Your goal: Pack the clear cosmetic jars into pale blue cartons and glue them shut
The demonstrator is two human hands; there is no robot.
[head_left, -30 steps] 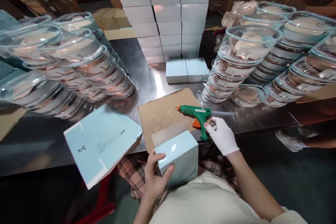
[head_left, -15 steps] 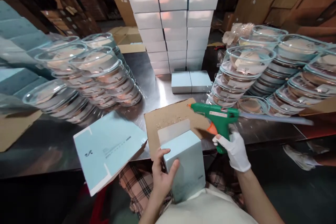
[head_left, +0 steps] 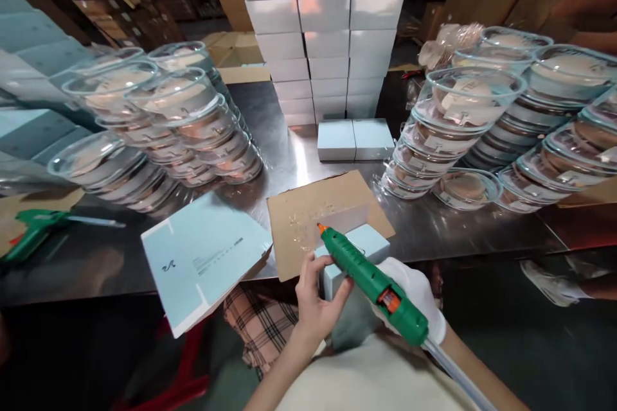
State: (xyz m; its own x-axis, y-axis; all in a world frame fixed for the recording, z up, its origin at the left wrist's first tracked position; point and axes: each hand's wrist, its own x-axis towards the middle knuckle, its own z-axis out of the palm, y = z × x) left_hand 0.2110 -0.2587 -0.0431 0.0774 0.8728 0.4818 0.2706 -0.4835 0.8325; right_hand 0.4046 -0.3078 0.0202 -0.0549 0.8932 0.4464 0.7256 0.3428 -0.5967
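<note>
Left hand (head_left: 315,308) grips pale blue box (head_left: 359,247); gloved right hand (head_left: 417,298) grasps green glue gun (head_left: 369,282); print unreadable.

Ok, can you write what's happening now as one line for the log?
left hand: holds small blue box | right hand: gloved, grips green glue gun | nozzle: at box's open flap | under: cardboard sheet

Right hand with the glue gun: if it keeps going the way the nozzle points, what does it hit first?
Most likely the open flap of the pale blue box held by the left hand. The right hand aims the glue gun up-left; beyond lies the cardboard sheet. Depth unclear.
</note>
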